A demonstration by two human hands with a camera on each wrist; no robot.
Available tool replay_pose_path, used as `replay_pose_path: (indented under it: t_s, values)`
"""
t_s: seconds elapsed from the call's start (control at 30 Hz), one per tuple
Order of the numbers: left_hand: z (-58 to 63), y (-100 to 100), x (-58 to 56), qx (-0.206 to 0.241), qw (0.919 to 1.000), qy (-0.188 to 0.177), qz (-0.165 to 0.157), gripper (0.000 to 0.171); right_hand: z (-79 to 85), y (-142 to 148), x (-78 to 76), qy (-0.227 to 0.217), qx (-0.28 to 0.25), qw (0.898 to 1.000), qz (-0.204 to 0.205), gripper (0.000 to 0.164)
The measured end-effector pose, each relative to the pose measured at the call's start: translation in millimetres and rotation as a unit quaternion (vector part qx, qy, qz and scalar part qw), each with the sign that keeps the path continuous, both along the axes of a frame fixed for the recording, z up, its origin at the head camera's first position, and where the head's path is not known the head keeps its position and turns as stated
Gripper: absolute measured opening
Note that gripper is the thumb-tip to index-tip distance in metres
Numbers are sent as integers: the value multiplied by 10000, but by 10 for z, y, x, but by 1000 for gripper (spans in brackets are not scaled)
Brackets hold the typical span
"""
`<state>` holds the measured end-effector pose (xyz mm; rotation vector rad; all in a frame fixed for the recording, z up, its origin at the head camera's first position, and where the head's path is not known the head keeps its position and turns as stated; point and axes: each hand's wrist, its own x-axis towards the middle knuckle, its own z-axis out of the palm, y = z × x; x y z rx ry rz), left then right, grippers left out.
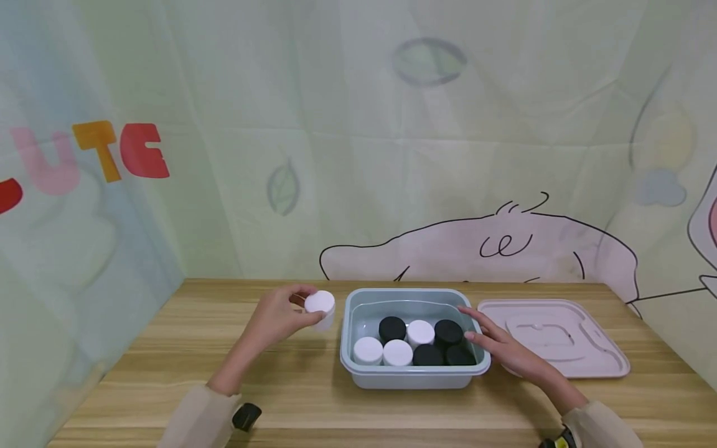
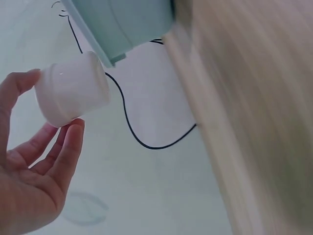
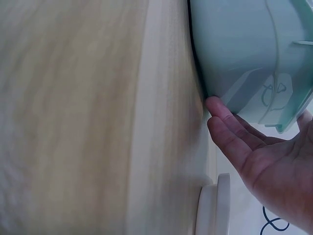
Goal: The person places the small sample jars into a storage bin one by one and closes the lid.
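Observation:
My left hand [image 1: 280, 316] pinches a small white round jar [image 1: 320, 305] between thumb and fingers, in the air left of the pale blue plastic bin [image 1: 411, 378]. The left wrist view shows this jar [image 2: 73, 88] tipped sideways at the fingertips. Inside the bin stand several similar jars, some with white lids [image 1: 398, 353] and some with black lids [image 1: 393, 328]. My right hand [image 1: 506, 348] rests at the bin's right rim. In the right wrist view, its extended fingers [image 3: 234, 132] touch the bin's outer wall, and the thumb is partly out of frame.
A pale pink lid [image 1: 594, 358] lies flat on the wooden table [image 1: 297, 398], right of the bin and partly behind my right hand. Behind the table hangs a printed curtain [image 1: 358, 137] with cartoon drawings and letters.

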<state>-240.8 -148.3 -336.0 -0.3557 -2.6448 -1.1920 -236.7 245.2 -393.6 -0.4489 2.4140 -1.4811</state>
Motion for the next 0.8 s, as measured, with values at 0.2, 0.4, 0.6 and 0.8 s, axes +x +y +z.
replay_pose_path:
  t_s: [0.2, 0.4, 0.6, 0.8]
  values:
    - [101, 141, -13, 73, 9994, 279, -191, 37, -14, -5, -11, -43, -10, 10000, -67, 56]
    - [140, 317, -51, 130, 9989, 316, -335, 36, -22, -2, -22, -14, 66, 9999, -106, 56]
    - [106, 494, -96, 127, 9985, 334, -414, 35, -20, 0, -24, 19, 98, 9999, -121, 56]
    - [6, 631, -153, 175, 9981, 306, -509, 35, -26, 4, -22, 30, 83, 9999, -113, 56]
